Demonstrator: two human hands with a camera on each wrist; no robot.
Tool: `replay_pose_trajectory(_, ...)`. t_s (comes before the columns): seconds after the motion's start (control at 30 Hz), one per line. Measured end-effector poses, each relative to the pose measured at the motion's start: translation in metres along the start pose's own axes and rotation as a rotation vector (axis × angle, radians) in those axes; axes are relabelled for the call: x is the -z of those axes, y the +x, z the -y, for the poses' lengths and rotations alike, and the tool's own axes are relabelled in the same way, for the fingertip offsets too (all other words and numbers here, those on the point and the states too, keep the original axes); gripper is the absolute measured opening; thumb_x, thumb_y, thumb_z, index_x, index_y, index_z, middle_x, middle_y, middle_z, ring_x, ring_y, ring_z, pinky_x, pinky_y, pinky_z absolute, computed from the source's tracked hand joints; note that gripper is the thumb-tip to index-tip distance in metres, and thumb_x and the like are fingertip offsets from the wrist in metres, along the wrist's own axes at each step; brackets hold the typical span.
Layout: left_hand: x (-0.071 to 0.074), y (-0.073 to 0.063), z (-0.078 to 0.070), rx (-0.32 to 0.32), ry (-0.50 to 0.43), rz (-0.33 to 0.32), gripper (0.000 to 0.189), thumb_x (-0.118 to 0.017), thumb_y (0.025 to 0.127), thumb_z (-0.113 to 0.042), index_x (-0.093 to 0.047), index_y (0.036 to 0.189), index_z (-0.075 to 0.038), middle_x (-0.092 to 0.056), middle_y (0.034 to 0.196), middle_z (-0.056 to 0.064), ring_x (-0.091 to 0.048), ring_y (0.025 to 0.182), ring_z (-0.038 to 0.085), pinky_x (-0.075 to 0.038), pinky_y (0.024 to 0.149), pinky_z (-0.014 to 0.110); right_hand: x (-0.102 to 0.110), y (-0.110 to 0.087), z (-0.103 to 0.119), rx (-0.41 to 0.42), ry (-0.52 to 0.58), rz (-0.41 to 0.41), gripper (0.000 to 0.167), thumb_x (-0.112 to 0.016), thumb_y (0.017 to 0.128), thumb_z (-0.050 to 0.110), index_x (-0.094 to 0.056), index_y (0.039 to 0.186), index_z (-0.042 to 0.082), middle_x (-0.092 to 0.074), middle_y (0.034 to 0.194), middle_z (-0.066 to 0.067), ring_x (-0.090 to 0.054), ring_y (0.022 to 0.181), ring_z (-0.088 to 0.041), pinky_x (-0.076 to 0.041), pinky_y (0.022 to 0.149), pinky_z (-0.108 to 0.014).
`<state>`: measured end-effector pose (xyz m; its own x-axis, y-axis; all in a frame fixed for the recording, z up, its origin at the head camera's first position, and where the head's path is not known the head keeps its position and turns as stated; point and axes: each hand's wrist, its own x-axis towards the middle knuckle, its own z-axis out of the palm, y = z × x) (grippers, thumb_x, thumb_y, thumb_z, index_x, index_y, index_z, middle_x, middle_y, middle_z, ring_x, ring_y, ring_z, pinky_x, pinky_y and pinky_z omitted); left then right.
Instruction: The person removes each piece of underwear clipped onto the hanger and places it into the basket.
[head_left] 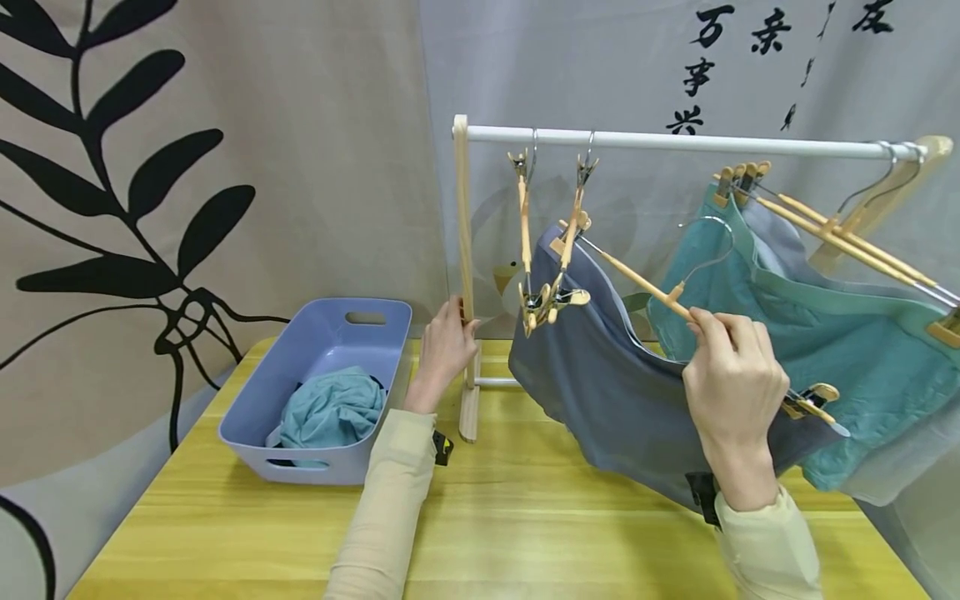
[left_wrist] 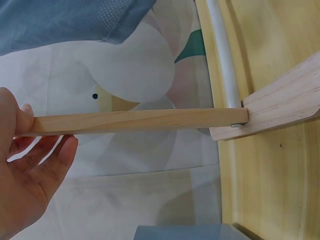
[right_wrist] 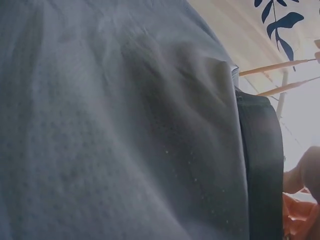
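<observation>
My right hand (head_left: 738, 387) grips the wooden bar of a clip hanger (head_left: 637, 279) near its middle, below the wire hook. A dark grey-blue garment (head_left: 600, 392) hangs clipped by its waistband to both ends of this hanger, which tilts down to the right in front of the rack. In the right wrist view the same garment (right_wrist: 125, 125) fills most of the picture. With thumb and fingers my left hand (head_left: 444, 350) holds the left wooden post (left_wrist: 140, 121) of the drying rack, partway up.
Two bare clip hangers (head_left: 523, 217) hang at the left of the white rail (head_left: 675, 142). At its right, teal and grey garments (head_left: 847, 333) hang from more hangers. A blue basket (head_left: 247, 425) with a crumpled teal garment (head_left: 333, 408) stands left on the wooden table (head_left: 525, 533).
</observation>
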<state>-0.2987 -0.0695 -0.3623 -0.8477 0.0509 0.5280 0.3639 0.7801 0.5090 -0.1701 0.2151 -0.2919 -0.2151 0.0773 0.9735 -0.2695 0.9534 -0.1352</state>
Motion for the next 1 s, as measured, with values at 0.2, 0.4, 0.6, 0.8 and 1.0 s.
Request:
replay_pose_trajectory(0.2, 0.0, 0.001, 0.0, 0.0, -0.003, -0.007, 0.025, -0.058, 0.093, -0.018, -0.051, 0.112, -0.002, -0.06, 0.095, 0.013, -0.065, 0.078, 0.036, -0.053, 0.065, 0.044, -0.001, -0.007, 0.004, 0.006, 0.011, 0.001, 0.02, -0.056, 0.094, 0.011, -0.073, 0.095, 0.0, -0.064, 0.081, -0.02, -0.057, 0.071, -0.038, -0.043, 0.05, -0.052)
replay_pose_trajectory(0.4, -0.001, 0.001, 0.001, 0.007, 0.004, -0.005, 0.026, -0.057, 0.094, -0.018, -0.05, 0.113, -0.003, -0.061, 0.096, 0.013, -0.065, 0.08, 0.037, -0.053, 0.065, 0.045, -0.002, -0.015, 0.007, 0.045, 0.021, 0.005, 0.017, -0.059, 0.092, 0.009, -0.073, 0.094, 0.0, -0.064, 0.08, -0.019, -0.058, 0.07, -0.037, -0.043, 0.047, -0.05)
replay_pose_trajectory(0.6, -0.001, 0.002, 0.001, -0.003, 0.003, -0.012, 0.026, -0.058, 0.093, -0.017, -0.051, 0.112, -0.002, -0.061, 0.096, 0.014, -0.065, 0.081, 0.037, -0.054, 0.067, 0.045, -0.004, -0.021, 0.01, 0.085, 0.043, -0.015, 0.014, -0.061, 0.09, 0.006, -0.074, 0.093, 0.001, -0.065, 0.079, -0.018, -0.058, 0.069, -0.036, -0.042, 0.045, -0.049)
replay_pose_trajectory(0.8, -0.001, 0.001, 0.001, 0.007, 0.004, -0.013, 0.027, -0.058, 0.093, -0.017, -0.05, 0.113, -0.001, -0.061, 0.097, 0.014, -0.065, 0.082, 0.038, -0.054, 0.068, 0.045, -0.003, -0.025, 0.013, 0.135, 0.081, -0.031, 0.012, -0.062, 0.087, 0.001, -0.074, 0.091, 0.0, -0.064, 0.077, -0.019, -0.056, 0.064, -0.036, -0.041, 0.044, -0.047)
replay_pose_trajectory(1.0, -0.002, 0.001, 0.002, 0.028, -0.025, -0.022, 0.03, -0.059, 0.093, -0.02, -0.052, 0.116, -0.002, -0.064, 0.104, 0.014, -0.067, 0.089, 0.036, -0.054, 0.074, 0.046, -0.001, -0.029, 0.014, 0.168, 0.133, -0.034, 0.012, -0.066, 0.081, -0.004, -0.074, 0.089, 0.0, -0.064, 0.076, -0.019, -0.055, 0.062, -0.036, -0.041, 0.046, -0.047)
